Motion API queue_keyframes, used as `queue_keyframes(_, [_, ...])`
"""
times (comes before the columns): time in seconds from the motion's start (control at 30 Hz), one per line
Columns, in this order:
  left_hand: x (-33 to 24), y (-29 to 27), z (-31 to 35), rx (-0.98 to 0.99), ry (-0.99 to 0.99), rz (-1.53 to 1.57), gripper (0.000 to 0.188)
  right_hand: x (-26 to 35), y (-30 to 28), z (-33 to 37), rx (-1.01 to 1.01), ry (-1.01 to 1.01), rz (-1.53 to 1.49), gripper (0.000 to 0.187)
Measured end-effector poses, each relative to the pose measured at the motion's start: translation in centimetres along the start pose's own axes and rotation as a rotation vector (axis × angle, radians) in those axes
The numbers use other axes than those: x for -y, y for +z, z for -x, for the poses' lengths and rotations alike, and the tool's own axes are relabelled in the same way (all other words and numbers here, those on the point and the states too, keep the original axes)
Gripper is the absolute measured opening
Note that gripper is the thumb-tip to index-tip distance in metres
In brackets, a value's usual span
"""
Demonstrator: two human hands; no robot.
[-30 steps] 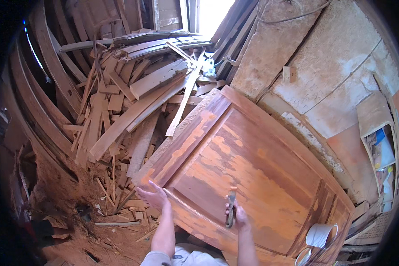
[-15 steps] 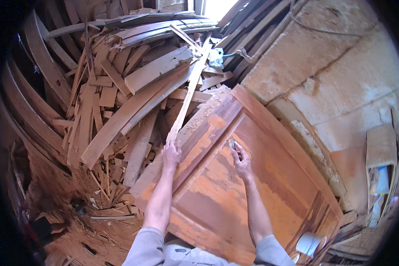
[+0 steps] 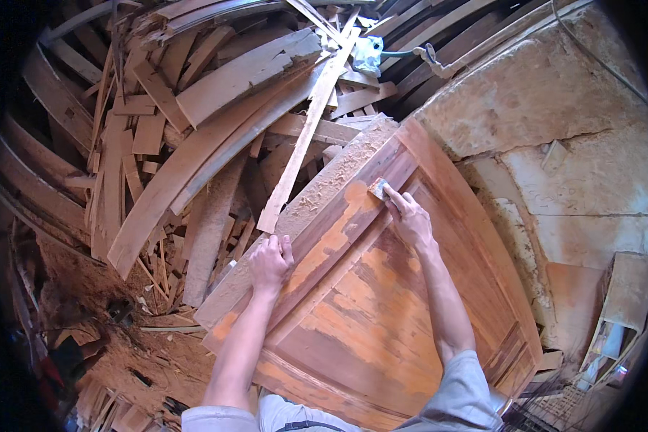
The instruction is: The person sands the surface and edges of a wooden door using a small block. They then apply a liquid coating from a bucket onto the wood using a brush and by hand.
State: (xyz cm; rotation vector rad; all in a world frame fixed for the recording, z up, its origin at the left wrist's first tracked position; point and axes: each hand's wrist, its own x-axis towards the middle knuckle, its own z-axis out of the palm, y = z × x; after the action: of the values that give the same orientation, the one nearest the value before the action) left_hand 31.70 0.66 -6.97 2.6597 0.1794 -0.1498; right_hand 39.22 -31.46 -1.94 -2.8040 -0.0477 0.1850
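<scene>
A panelled wooden door (image 3: 381, 288) lies in front of me, its reddish-brown surface covered in uneven orange patches. My right hand (image 3: 410, 219) pinches a small flat scraper (image 3: 378, 189) against the long left frame rail, at the end of an orange patch. Its blade is small and partly hidden by the fingers. My left hand (image 3: 270, 263) rests at the door's left edge with its fingers curled over it. Just beyond those fingers ends a long pale wood strip (image 3: 306, 144), which leans across the scrap pile.
Loose boards and offcuts (image 3: 151, 137) heap up at the left and far side. A sawdust-covered board (image 3: 345, 162) runs along the door's left edge. Stone-like slabs (image 3: 525, 129) lie to the right, with a box-like holder (image 3: 623, 295) nearby. Sawdust covers the ground at lower left.
My right hand has moved the scraper forward from the inner panel's border onto the left rail. My left hand has slid slightly back toward me, away from the strip's end. The view has shifted.
</scene>
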Motion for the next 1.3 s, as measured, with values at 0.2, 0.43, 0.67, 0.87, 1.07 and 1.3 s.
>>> queue_keyframes(0.2, [-0.2,-0.3,-0.3,0.083,-0.072,0.024,0.046,-0.4,-5.1,-0.9,0.200,-0.010,0.198,0.034])
queue_keyframes(0.43, [-0.2,0.1,-0.3,0.081,-0.079,0.020,0.048,-2.2,-1.2,-2.2,0.058,-0.058,0.054,0.036])
queue_keyframes(0.67, [-0.3,-0.5,-0.1,0.093,-0.101,-0.004,0.048,-6.5,-2.2,-2.5,0.062,-0.070,-0.095,0.033])
queue_keyframes(0.87, [-0.3,-0.5,-0.2,0.123,-0.089,0.011,0.046,-3.4,-0.1,-3.1,-0.029,-0.014,-0.007,0.028])
queue_keyframes(1.07, [-0.4,-0.7,-0.3,0.110,-0.095,-0.013,0.047,-5.3,-3.3,-3.1,0.103,0.120,-0.091,0.033])
queue_keyframes(1.3, [-0.4,-0.6,-0.3,0.119,-0.086,0.017,0.050,3.0,-2.7,-7.4,0.144,0.332,-0.116,0.039])
